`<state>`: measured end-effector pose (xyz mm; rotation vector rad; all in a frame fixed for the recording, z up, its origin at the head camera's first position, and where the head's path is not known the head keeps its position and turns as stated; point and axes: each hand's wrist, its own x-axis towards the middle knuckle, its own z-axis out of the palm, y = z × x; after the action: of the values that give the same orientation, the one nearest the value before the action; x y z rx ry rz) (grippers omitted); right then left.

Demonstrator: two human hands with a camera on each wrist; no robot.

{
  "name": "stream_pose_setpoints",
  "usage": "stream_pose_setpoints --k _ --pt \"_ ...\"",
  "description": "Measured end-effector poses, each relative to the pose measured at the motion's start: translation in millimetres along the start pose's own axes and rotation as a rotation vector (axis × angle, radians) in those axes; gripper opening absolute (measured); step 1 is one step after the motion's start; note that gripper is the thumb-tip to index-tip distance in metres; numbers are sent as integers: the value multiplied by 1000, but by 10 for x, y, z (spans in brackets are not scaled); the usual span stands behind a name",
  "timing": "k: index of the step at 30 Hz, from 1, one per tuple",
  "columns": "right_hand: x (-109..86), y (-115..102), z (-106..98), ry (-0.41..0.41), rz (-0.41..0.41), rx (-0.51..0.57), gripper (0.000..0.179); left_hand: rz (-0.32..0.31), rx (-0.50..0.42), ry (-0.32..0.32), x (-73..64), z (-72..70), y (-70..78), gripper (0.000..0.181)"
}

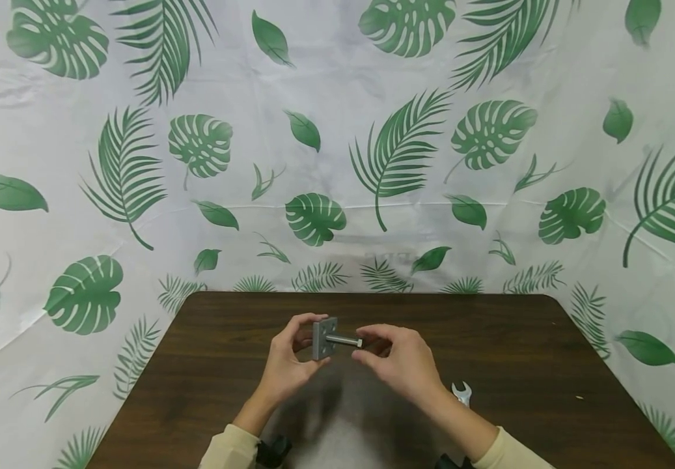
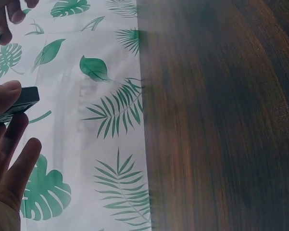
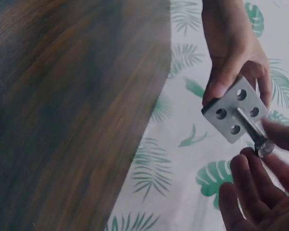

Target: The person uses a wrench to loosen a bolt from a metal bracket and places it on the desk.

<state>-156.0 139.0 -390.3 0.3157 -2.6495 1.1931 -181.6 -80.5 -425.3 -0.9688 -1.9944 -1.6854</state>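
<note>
My left hand (image 1: pixel 290 358) grips a square grey metal plate (image 1: pixel 324 339) by its edges, thumb on one side and fingers on the other. Several round holes show near the corners of the plate (image 3: pixel 230 126) in the right wrist view. From its middle a long hex-head bolt (image 1: pixel 344 340) sticks out toward my right hand (image 1: pixel 404 361). The thumb and fingers of that hand are curled about the bolt's head (image 3: pixel 264 147); exact contact is hard to see. Only part of the plate (image 2: pixel 29 97) shows in the left wrist view, behind the left thumb.
A wrench (image 1: pixel 462 393) lies on the dark wooden table (image 1: pixel 524 352), partly hidden by my right forearm. Behind the table hangs a white cloth (image 1: pixel 337 163) printed with green leaves. Dark objects show at the bottom edge, beside both sleeves.
</note>
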Motion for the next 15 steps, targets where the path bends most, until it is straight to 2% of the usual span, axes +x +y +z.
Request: stream_pose_setpoints --k 3,6,9,11,13,15 --pt "21 12 -11 -73 90 80 25 3 2 1 3 -7 9 70" --pt "36 33 -16 -127 109 139 25 3 4 0 5 -10 10 70" --pt "23 33 -10 -85 38 93 15 -3 -1 -3 6 -4 6 69" --pt "7 14 -4 -32 -12 27 21 -3 1 -3 4 -1 1 69" --pt "-4 -4 0 -3 -20 -10 27 -3 2 0 3 -1 -1 69" --pt "-5 -16 -2 -6 6 -1 26 -4 5 2 3 -2 1 69"
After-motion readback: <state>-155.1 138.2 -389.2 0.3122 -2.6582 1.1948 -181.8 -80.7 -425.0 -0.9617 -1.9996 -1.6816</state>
